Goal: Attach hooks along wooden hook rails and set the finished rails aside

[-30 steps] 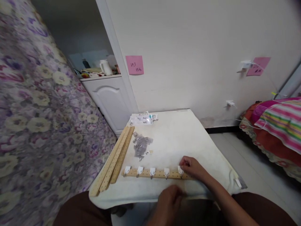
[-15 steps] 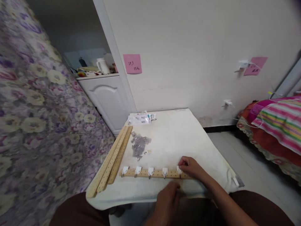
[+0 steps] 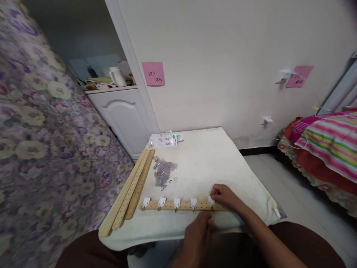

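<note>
A perforated wooden strip [image 3: 201, 205] lies crosswise near the table's front, with several white hooks [image 3: 177, 203] spaced along it. At its right part, the fingers of my right hand [image 3: 225, 196] are closed on the upper edge of the rightmost white hook [image 3: 211, 201]. My right hand covers part of the strip's right end. Just below that hook, my left hand [image 3: 197, 232] is at the table's front edge, its fingers bent and pressed together. Whatever my left fingers hold, if anything, is hidden.
More perforated wooden strips [image 3: 131, 190] lie along the left edge of the cloth-covered table [image 3: 200, 160]. A pile of small clear bags [image 3: 164, 172] lies behind the hooks. Flat packages [image 3: 163, 140] rest at the back left. A floral curtain [image 3: 55, 149] hangs to the left.
The view has shifted slightly, so the whole scene sits a little further left. My left hand has risen slightly towards the strip. My right hand stays at the rightmost hook.
</note>
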Tool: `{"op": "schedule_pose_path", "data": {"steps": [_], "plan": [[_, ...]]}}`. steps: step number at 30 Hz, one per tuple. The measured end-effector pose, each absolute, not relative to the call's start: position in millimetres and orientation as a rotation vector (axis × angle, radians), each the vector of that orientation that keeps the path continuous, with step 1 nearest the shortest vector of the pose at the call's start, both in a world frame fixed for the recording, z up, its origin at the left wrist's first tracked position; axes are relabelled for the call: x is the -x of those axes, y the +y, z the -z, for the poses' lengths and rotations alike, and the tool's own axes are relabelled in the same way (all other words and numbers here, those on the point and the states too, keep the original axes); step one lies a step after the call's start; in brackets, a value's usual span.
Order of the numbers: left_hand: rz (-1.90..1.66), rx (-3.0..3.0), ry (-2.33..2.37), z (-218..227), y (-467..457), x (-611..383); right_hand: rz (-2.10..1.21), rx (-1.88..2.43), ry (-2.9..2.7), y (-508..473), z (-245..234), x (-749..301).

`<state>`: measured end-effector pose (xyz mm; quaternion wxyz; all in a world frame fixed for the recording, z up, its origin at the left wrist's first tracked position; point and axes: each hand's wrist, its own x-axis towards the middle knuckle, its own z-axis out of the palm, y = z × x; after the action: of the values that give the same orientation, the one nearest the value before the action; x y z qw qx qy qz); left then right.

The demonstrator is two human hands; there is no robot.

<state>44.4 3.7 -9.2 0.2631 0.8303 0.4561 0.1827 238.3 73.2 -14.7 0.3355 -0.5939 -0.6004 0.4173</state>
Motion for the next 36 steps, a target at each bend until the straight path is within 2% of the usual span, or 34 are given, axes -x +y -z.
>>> {"op": "schedule_pose_path", "data": {"steps": [11, 28, 36], "plan": [[-0.576, -2.278, 1.197, 12.5, 5.9, -44.3, -1.196, 1.456, -1.552, 72.2, 17.6, -240.4], [-0.565, -2.298, 1.195, 9.1, 6.2, -44.1, -1.191, 1.463, -1.558, 70.7, 15.0, -239.6], [-0.621, -2.282, 1.193, 20.6, 7.2, -45.5, -1.195, 1.464, -1.561, 71.1, 14.7, -239.2]]}}
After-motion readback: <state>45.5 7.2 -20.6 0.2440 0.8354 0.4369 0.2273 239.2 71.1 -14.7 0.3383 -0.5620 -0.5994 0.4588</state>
